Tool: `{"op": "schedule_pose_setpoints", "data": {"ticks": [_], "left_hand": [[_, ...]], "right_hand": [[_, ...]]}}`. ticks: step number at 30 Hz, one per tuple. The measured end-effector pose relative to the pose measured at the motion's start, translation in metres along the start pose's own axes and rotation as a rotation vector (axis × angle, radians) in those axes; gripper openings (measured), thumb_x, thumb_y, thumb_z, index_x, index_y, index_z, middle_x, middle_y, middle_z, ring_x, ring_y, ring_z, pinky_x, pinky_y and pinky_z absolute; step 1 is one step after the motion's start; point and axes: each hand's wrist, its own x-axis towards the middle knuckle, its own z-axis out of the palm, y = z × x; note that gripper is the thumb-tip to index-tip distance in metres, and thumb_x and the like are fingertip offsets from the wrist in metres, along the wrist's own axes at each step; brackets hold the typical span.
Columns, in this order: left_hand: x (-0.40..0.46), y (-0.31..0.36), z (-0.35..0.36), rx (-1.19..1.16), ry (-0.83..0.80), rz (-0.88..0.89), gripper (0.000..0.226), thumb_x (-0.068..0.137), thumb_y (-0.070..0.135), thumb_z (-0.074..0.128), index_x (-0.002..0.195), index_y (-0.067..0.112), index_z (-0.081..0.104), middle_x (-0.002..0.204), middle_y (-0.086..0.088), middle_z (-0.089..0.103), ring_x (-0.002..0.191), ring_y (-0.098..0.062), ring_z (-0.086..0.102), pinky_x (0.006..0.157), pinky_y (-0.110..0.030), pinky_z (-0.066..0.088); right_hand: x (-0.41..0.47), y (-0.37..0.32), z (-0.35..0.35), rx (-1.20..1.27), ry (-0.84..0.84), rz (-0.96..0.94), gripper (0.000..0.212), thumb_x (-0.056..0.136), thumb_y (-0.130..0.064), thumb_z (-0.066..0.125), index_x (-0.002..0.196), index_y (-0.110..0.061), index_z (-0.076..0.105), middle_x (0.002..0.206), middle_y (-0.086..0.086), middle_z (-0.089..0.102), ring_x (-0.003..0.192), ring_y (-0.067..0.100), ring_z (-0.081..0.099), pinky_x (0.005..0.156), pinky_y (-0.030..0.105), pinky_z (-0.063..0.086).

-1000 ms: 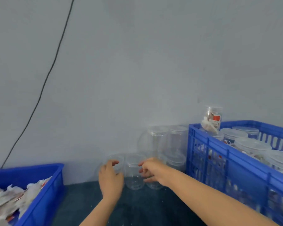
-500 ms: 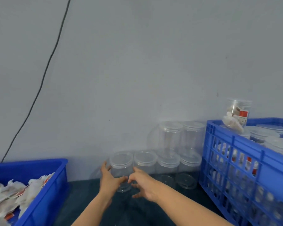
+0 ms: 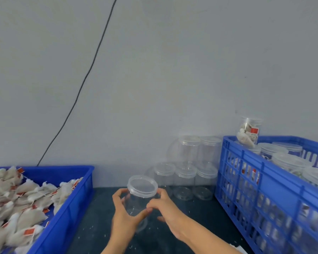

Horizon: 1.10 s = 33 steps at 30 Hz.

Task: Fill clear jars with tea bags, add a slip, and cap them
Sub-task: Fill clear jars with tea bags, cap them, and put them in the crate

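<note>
An empty clear jar (image 3: 139, 197) with its lid (image 3: 142, 185) on is held above the dark table. My left hand (image 3: 124, 215) grips the jar's body from the left, thumb and fingers wrapped round it. On the jar's right side my right hand (image 3: 166, 208) has its fingers curled against the wall just below the lid. Tea bags (image 3: 17, 198) with red tags fill the blue tray (image 3: 70, 213) at the left.
Several empty capped jars (image 3: 187, 169) are stacked against the wall behind. A blue slatted crate (image 3: 261, 195) at the right holds filled capped jars, with one filled jar (image 3: 249, 132) standing on top. A black cable (image 3: 84, 81) runs down the wall.
Both hands have drawn one capped jar out of the stack toward me and lifted it; it now sits between them, nearer than before. The view has swung left.
</note>
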Motion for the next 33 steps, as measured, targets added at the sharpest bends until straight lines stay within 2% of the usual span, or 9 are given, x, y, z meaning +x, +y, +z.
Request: {"op": "schedule_pose_setpoints", "data": {"ticks": [3,6,12,16,18,20,24,28,33], "left_hand": [[-0.036,0.004,0.001,0.06,-0.012,0.05,0.093,0.052,0.028,0.095,0.107,0.059,0.026,0.11,0.021,0.055,0.104,-0.007,0.059,0.088,-0.027,0.044],[-0.063,0.01,0.0,0.112,-0.012,0.109,0.093,0.049,0.033,0.095,0.107,0.059,0.029,0.108,0.02,0.058,0.104,-0.002,0.059,0.085,-0.024,0.045],[-0.093,0.016,-0.001,0.203,-0.019,0.133,0.082,0.046,0.054,0.084,0.111,0.047,0.035,0.113,0.017,0.057,0.112,-0.006,0.055,0.099,-0.044,0.044],[-0.104,0.01,0.001,0.246,-0.02,0.183,0.081,0.05,0.052,0.088,0.113,0.042,0.039,0.115,0.019,0.056,0.113,-0.007,0.055,0.1,-0.044,0.043],[-0.106,0.008,0.003,0.282,-0.025,0.22,0.079,0.051,0.058,0.083,0.116,0.041,0.041,0.115,0.023,0.055,0.113,-0.005,0.054,0.102,-0.039,0.039],[-0.105,0.006,0.004,0.314,-0.032,0.267,0.08,0.053,0.063,0.075,0.121,0.033,0.046,0.117,0.022,0.055,0.111,-0.006,0.054,0.102,-0.033,0.036],[-0.099,0.0,0.006,0.477,-0.091,0.362,0.083,0.057,0.056,0.074,0.129,0.023,0.051,0.118,0.017,0.056,0.11,-0.009,0.054,0.103,-0.035,0.036],[-0.096,-0.008,0.003,0.536,-0.125,0.424,0.09,0.056,0.043,0.081,0.137,0.026,0.045,0.124,0.024,0.048,0.11,-0.004,0.047,0.093,-0.021,0.04],[-0.094,-0.011,0.0,0.535,-0.135,0.449,0.093,0.053,0.047,0.077,0.138,0.026,0.047,0.124,0.019,0.054,0.107,-0.009,0.052,0.092,-0.018,0.038]], "right_hand": [[-0.034,0.014,0.001,0.039,0.011,-0.007,0.046,0.091,-0.023,0.06,0.128,-0.027,0.034,0.115,-0.013,0.05,0.106,0.002,0.048,0.087,0.024,0.038],[-0.06,0.027,0.0,0.076,0.032,-0.016,0.047,0.09,-0.029,0.064,0.128,-0.026,0.036,0.119,-0.012,0.052,0.108,0.002,0.05,0.075,0.018,0.039],[-0.084,0.042,0.002,0.124,0.134,-0.054,0.059,0.085,-0.033,0.07,0.132,-0.025,0.036,0.122,-0.007,0.053,0.11,0.01,0.054,0.085,0.026,0.046],[-0.085,0.05,0.009,0.06,0.267,-0.166,0.082,0.079,-0.035,0.077,0.141,-0.029,0.024,0.131,-0.002,0.045,0.115,0.015,0.051,0.077,0.017,0.045],[-0.078,0.055,0.012,-0.014,0.347,-0.242,0.085,0.076,-0.036,0.079,0.142,-0.029,0.026,0.132,-0.003,0.043,0.119,0.014,0.048,0.086,0.021,0.044],[-0.072,0.06,0.016,-0.058,0.431,-0.301,0.077,0.075,-0.042,0.078,0.138,-0.033,0.035,0.128,-0.009,0.042,0.118,0.009,0.046,0.088,0.022,0.041],[-0.065,0.071,0.018,-0.107,0.526,-0.365,0.036,0.08,-0.048,0.07,0.109,-0.056,0.05,0.111,-0.022,0.045,0.104,-0.001,0.055,0.072,0.008,0.04],[-0.064,0.082,0.013,-0.055,0.522,-0.465,0.036,0.084,-0.034,0.072,0.1,-0.061,0.055,0.109,-0.021,0.05,0.099,-0.008,0.057,0.075,0.008,0.043],[-0.067,0.086,0.009,-0.074,0.486,-0.515,0.032,0.079,-0.044,0.065,0.106,-0.059,0.059,0.103,-0.022,0.048,0.096,-0.007,0.057,0.075,0.002,0.041]]}}
